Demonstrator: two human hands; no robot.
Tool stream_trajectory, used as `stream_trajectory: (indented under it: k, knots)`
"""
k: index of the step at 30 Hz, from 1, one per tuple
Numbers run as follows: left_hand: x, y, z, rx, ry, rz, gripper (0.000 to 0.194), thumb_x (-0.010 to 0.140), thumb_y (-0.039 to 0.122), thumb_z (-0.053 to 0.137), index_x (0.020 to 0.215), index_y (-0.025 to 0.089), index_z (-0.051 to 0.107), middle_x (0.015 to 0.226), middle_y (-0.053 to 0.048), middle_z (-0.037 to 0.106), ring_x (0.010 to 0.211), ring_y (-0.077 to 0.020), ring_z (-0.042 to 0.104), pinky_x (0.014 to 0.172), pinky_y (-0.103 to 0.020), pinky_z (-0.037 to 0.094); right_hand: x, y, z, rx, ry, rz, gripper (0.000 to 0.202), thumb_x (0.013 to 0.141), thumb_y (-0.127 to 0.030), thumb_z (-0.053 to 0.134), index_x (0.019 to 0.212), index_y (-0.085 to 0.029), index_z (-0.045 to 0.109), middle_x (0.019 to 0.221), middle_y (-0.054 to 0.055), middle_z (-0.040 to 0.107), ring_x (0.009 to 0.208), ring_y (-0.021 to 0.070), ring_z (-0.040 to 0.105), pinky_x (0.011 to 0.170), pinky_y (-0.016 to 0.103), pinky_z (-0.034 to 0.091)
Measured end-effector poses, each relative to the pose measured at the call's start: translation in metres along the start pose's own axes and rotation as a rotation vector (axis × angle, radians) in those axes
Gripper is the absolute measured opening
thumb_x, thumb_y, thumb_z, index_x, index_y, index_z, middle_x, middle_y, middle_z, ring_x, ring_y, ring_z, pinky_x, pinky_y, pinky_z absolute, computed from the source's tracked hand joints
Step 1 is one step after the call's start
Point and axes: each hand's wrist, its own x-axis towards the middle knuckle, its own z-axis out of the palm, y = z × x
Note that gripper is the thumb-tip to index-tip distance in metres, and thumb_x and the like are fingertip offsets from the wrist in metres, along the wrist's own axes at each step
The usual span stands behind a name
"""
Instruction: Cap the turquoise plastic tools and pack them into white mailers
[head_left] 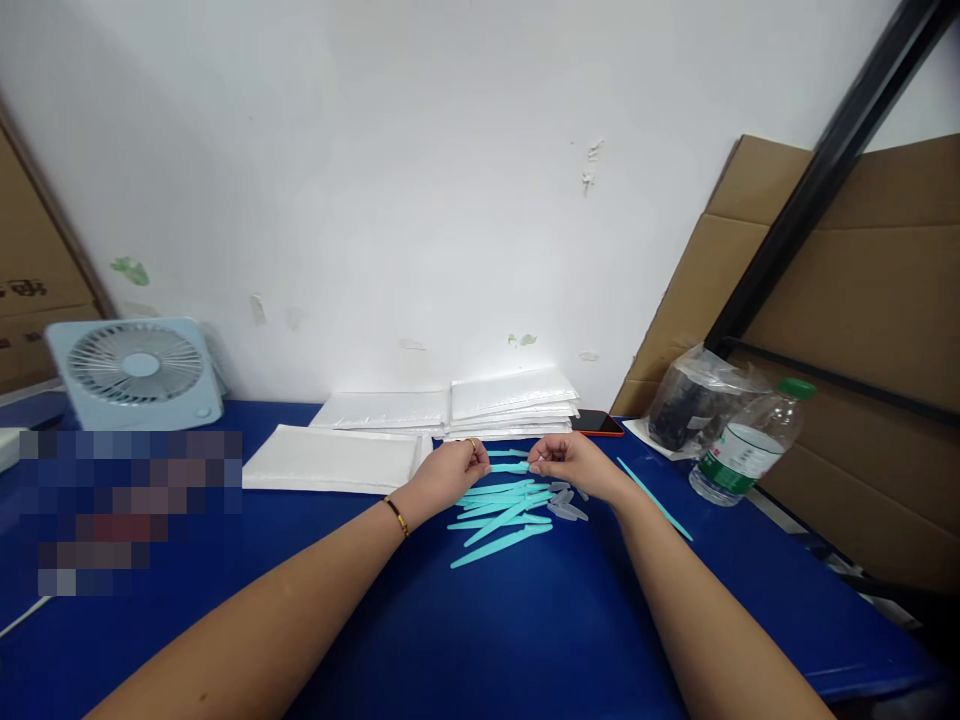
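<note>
A turquoise eyebrow razor [509,468] spans the gap between my two hands. My left hand [454,469] pinches its handle end, and the fingers of my right hand [570,463] are closed at its head end. Below them, several more turquoise razors [499,518] lie in a loose, crossing pile on the blue table. Small clear plastic caps [568,510] are scattered just right of the pile, under my right hand. Another turquoise stick [654,498] lies apart, beyond my right forearm.
White padded envelopes [330,460] lie at left, with stacks of them [514,392] by the wall. A phone [598,423], a bagged dark object [679,405] and a water bottle [750,450] stand right. A light-blue fan [139,370] is far left; cardboard [855,400] lines the right side.
</note>
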Motion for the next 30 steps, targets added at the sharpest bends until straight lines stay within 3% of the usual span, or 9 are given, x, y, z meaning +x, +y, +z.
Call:
stream_trajectory:
  k: [4, 6, 8, 12, 17, 25, 30]
  knots:
    - [-0.001, 0.006, -0.006, 0.117, 0.074, -0.002, 0.014, 0.079, 0.031, 0.053, 0.088, 0.021, 0.058, 0.084, -0.002, 0.063, 0.078, -0.0176, 0.056, 0.067, -0.026, 0.040, 0.004, 0.004, 0.004, -0.127, 0.097, -0.027, 0.022, 0.070, -0.037, 0.065, 0.080, -0.018, 0.066, 0.061, -0.001, 0.059, 0.054, 0.0107, 0.049, 0.050, 0.023, 0.039]
    - [-0.002, 0.009, -0.009, 0.209, 0.139, 0.024, 0.021, 0.075, 0.028, 0.059, 0.095, 0.022, 0.059, 0.097, -0.004, 0.062, 0.092, -0.0212, 0.054, 0.078, -0.029, 0.039, 0.004, 0.008, -0.004, -0.244, 0.172, -0.050, 0.020, 0.069, -0.035, 0.065, 0.082, -0.019, 0.068, 0.067, 0.001, 0.062, 0.059, 0.0127, 0.052, 0.054, 0.024, 0.040]
    - [-0.003, 0.011, -0.010, 0.259, 0.113, 0.057, 0.020, 0.073, 0.029, 0.061, 0.092, 0.023, 0.062, 0.098, -0.004, 0.062, 0.095, -0.0223, 0.053, 0.082, -0.030, 0.037, 0.001, 0.014, -0.016, -0.339, 0.184, -0.063, 0.016, 0.067, -0.032, 0.066, 0.078, -0.020, 0.069, 0.072, 0.002, 0.063, 0.063, 0.0144, 0.054, 0.056, 0.026, 0.041]
    - [-0.004, 0.012, -0.008, 0.230, -0.072, 0.054, 0.010, 0.071, 0.029, 0.061, 0.076, 0.022, 0.066, 0.080, -0.002, 0.064, 0.076, -0.0177, 0.056, 0.067, -0.025, 0.038, -0.007, 0.025, -0.036, -0.386, -0.029, 0.074, 0.013, 0.060, -0.029, 0.069, 0.069, -0.019, 0.070, 0.063, 0.001, 0.063, 0.056, 0.0134, 0.053, 0.050, 0.023, 0.038]
    - [-0.006, 0.012, -0.007, 0.253, -0.115, -0.005, 0.007, 0.071, 0.023, 0.058, 0.066, 0.020, 0.063, 0.070, -0.001, 0.063, 0.064, -0.0154, 0.055, 0.054, -0.023, 0.033, -0.009, 0.030, -0.037, -0.363, -0.154, 0.186, 0.012, 0.059, -0.027, 0.068, 0.066, -0.018, 0.067, 0.058, 0.000, 0.062, 0.052, 0.0124, 0.052, 0.047, 0.022, 0.037]
    - [-0.004, 0.009, -0.012, 0.183, -0.019, -0.016, 0.014, 0.080, 0.022, 0.045, 0.078, 0.020, 0.058, 0.077, -0.003, 0.064, 0.068, -0.0157, 0.056, 0.059, -0.024, 0.037, -0.011, 0.015, -0.038, -0.148, -0.009, 0.058, 0.014, 0.070, -0.029, 0.060, 0.076, -0.016, 0.062, 0.066, 0.001, 0.061, 0.060, 0.0131, 0.053, 0.056, 0.023, 0.040]
    - [-0.002, 0.006, -0.011, 0.179, 0.014, -0.013, 0.013, 0.080, 0.021, 0.045, 0.077, 0.020, 0.057, 0.078, -0.003, 0.064, 0.069, -0.0161, 0.056, 0.061, -0.024, 0.037, -0.010, 0.002, -0.032, -0.150, 0.013, -0.043, 0.018, 0.073, -0.034, 0.061, 0.076, -0.017, 0.063, 0.064, 0.000, 0.056, 0.059, 0.0118, 0.048, 0.056, 0.023, 0.037]
